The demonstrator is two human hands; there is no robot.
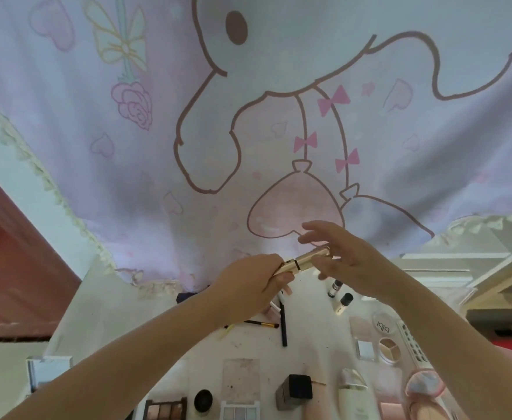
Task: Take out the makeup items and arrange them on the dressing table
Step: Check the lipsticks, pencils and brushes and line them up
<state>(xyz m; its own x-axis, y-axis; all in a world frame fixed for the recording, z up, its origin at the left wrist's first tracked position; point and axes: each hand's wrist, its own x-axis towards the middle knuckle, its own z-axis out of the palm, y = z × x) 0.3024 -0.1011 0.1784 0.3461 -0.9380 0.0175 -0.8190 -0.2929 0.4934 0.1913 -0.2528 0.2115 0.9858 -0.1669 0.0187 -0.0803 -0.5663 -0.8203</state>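
A gold lipstick tube (304, 261) is held above the white dressing table (248, 353). My left hand (248, 286) grips its base end, and my right hand (348, 262) holds its cap end with the fingers partly spread. Below on the table lie a black pencil (283, 324), a small makeup brush (260, 323), two small bottles (339, 295), an eyeshadow palette (165, 409), a round black pot (203, 398) and a highlighter palette (240, 410).
A pink cartoon cloth (248, 116) hangs behind the table. At the right lie a round compact (383, 325), a powder trio (389, 348), a long palette (413, 344), a dark box (295, 391), a white bottle (353, 392) and a puff (425, 386).
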